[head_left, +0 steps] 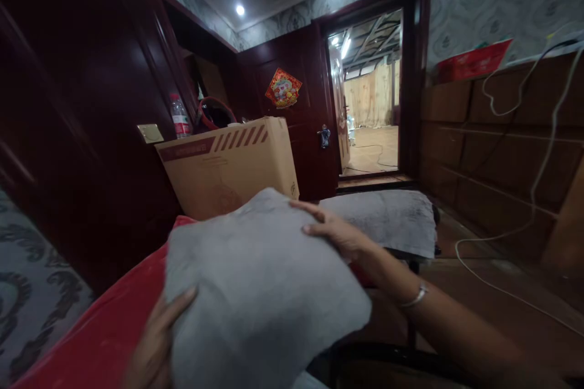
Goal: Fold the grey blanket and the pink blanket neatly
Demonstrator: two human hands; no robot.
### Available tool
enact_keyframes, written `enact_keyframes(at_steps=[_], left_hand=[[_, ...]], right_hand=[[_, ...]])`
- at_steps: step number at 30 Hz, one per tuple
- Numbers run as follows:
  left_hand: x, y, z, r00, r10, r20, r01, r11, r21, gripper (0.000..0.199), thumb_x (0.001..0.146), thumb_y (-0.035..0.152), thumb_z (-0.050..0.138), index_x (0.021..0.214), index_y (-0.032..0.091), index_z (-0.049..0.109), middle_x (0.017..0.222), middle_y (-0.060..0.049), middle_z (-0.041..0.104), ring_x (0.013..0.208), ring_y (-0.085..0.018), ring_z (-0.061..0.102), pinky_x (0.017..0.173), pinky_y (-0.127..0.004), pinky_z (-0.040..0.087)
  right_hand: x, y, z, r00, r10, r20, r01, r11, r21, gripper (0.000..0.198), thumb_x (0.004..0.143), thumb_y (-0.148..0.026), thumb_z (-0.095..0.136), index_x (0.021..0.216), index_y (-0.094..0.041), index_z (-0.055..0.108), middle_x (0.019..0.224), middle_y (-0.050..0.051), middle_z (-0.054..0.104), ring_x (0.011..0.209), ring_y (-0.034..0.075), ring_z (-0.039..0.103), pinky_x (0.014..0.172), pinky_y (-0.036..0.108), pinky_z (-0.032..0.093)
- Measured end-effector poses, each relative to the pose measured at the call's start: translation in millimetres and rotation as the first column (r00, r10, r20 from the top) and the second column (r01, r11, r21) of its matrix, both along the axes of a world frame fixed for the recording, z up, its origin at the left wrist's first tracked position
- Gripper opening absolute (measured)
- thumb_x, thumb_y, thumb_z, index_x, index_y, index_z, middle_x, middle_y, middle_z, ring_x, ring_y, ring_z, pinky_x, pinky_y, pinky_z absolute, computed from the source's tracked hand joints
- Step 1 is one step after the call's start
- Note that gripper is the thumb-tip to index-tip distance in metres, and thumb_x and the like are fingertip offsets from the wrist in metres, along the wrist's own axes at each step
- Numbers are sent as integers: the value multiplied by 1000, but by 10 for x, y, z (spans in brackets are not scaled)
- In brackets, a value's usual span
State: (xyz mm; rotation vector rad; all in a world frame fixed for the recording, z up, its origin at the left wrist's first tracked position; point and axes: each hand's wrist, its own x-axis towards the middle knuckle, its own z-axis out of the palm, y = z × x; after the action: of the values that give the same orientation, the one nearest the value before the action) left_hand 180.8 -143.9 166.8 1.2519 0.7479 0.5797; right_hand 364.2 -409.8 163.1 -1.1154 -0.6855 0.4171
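Observation:
A wide sheet of grey cloth (pixel 255 273) with uneven edges is held up in front of me, close to the camera. My left hand (pixel 157 334) grips its left edge, thumb on top and the other fingers hidden behind the sheet. At the upper right edge, my right hand (pixel 335 231) holds the cloth between its fingers; part of the grip is out of sight. Below and to the left spreads a red cover (pixel 104 322). Beyond my right hand, another grey cloth (pixel 387 219) lies over a low dark support.
A large cardboard box (pixel 228 164) stands ahead, with a plastic bottle (pixel 180 118) behind it. A white cable (pixel 542 176) hangs by the stacked brown boxes (pixel 483 140) at right and trails over the floor. The doorway (pixel 369 97) at the back is open.

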Motion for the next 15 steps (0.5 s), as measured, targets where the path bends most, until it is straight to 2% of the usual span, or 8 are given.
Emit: enact_keyframes(at_steps=[1,3,5,8,9,12,15], left_hand=[[226,-152,100,994,-106,36,107,993,-39,58,63,21,77,120,21,67,99,-8,77,83,-30,74,72,-43,63],[704,-479,303,932,-314,181,330,942,-62,56,61,16,76,116,19,69,101,-8,77,88,-28,74,79,-40,62],[1185,-795,476,832,-462,306,483,876,9,51,60,16,76,110,18,70,100,-7,77,90,-26,74,84,-37,61],[1875,-1190,621,687,-635,354,645,757,107,50,59,15,78,108,15,71,100,-7,76,94,-25,72,92,-36,58],[2092,-1299,631,652,-674,346,682,721,121,51,58,14,77,109,15,70,101,-8,76,94,-25,72,94,-38,57],[2661,-1572,548,622,-729,284,737,668,100,56,60,12,75,116,13,68,105,-12,75,98,-28,71,95,-43,56],[3039,-1749,347,655,-744,131,743,666,66,69,66,11,73,134,14,59,124,-16,69,106,-27,69,95,-41,57]], right_hand=[[67,-250,79,997,-70,17,71,997,-7,77,63,-28,84,136,-31,61,140,3,57,116,25,58,104,41,45],[194,-714,217,970,-238,41,239,971,-3,75,66,-26,81,138,-31,59,139,3,59,108,23,62,95,37,50],[320,-1128,330,926,-376,40,377,926,-26,76,67,-25,78,140,-31,58,134,3,62,94,20,65,81,32,55],[531,-1642,431,844,-534,36,536,844,-39,77,66,-21,77,140,-29,58,129,5,64,79,15,64,66,26,55],[612,-1782,435,816,-576,33,577,815,-45,76,66,-20,77,140,-29,58,127,6,65,76,15,64,63,25,54],[883,-2106,317,748,-664,1,659,742,-121,76,67,-18,74,141,-27,57,117,7,69,69,14,63,57,25,53],[1145,-2308,43,693,-719,-53,690,683,-239,75,69,-18,71,143,-20,55,102,10,72,62,15,61,53,27,51]])
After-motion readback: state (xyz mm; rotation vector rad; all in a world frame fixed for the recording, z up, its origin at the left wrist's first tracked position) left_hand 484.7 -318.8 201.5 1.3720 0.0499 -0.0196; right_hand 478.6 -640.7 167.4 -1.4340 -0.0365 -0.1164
